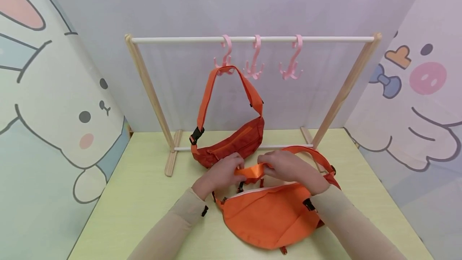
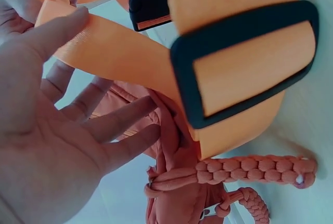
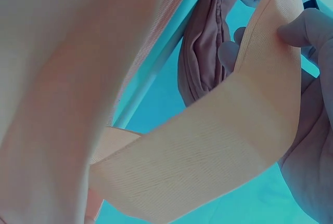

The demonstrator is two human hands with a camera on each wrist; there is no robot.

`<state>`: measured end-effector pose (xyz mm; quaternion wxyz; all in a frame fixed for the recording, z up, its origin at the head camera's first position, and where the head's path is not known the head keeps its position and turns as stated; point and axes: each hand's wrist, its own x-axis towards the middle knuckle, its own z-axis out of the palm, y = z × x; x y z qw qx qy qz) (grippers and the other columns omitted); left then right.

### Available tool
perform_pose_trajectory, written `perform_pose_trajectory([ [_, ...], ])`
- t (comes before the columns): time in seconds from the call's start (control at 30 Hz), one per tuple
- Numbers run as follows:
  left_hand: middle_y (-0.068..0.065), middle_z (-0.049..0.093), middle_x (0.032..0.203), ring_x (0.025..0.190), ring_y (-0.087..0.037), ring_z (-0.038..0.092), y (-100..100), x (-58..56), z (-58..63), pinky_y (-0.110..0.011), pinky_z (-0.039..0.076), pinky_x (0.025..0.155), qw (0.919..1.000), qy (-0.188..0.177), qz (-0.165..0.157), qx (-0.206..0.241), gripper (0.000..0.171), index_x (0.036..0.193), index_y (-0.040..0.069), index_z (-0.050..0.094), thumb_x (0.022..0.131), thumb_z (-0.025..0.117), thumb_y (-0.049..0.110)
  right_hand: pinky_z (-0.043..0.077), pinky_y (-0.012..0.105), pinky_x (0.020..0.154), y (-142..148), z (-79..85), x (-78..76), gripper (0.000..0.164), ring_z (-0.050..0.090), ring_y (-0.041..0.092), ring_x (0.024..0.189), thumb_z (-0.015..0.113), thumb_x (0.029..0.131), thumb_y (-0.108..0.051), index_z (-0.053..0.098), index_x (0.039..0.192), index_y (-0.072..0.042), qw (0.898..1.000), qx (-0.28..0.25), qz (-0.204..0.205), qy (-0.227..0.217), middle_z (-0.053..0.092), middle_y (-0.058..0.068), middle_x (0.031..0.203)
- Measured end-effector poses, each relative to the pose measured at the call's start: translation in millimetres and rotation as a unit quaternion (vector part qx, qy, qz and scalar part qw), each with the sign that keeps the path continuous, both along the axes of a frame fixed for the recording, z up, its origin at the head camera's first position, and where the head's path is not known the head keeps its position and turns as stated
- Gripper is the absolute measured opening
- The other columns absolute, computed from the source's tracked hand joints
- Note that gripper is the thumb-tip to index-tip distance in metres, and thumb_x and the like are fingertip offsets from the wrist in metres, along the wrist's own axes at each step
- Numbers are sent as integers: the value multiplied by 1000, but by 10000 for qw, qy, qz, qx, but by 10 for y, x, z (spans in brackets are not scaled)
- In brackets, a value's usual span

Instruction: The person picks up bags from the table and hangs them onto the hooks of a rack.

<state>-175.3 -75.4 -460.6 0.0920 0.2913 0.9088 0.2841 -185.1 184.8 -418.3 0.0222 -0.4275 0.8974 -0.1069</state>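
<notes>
An orange waist bag [image 1: 268, 216] lies on the table below both hands. Thumb and forefinger of my left hand [image 1: 225, 171] pinch its orange strap [image 1: 252, 171]; in the left wrist view the other fingers of the left hand [image 2: 67, 104] spread loosely beneath. My right hand [image 1: 288, 169] grips the same strap farther right. In the right wrist view the broad strap [image 3: 208, 146] curves up to the thumb of the right hand [image 3: 312, 104]. A black slider [image 2: 187, 83] sits on the webbing near the left hand. Braided zipper pulls [image 2: 255, 172] stick out below it.
A darker red-orange waist bag [image 1: 234, 141] hangs by its strap from the left pink hook [image 1: 226, 53], right behind my hands. Two more pink hooks, a middle hook [image 1: 255, 59] and a right hook [image 1: 292, 59], hang on the white rail [image 1: 173, 40] between wooden posts.
</notes>
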Motion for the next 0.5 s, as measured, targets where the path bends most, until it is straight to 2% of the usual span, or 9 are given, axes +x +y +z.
perform_pose_trajectory([
  [0.17,4,54,100,87,-14,55,-30,18,14,-25,51,74,9995,-204,-109,216,27,88,20,59,94,84,27,49,23,65,-1,25,14,12,47,5,64,77,97,-16,67,96,-22,10000,-7,22,28,52,-14,76],
  [0.37,6,55,82,75,-12,51,-28,49,38,-25,45,65,9993,-100,-219,279,29,84,21,57,94,84,27,51,23,66,8,43,20,13,49,5,66,79,96,-16,67,97,-22,10000,21,-42,29,55,-15,79],
  [0.5,7,56,74,67,-12,50,-28,92,99,-25,42,60,9989,-177,-136,405,28,86,21,57,96,83,26,52,23,67,14,74,27,17,51,5,70,82,94,-16,68,99,-24,9998,45,-170,11,57,-15,83],
])
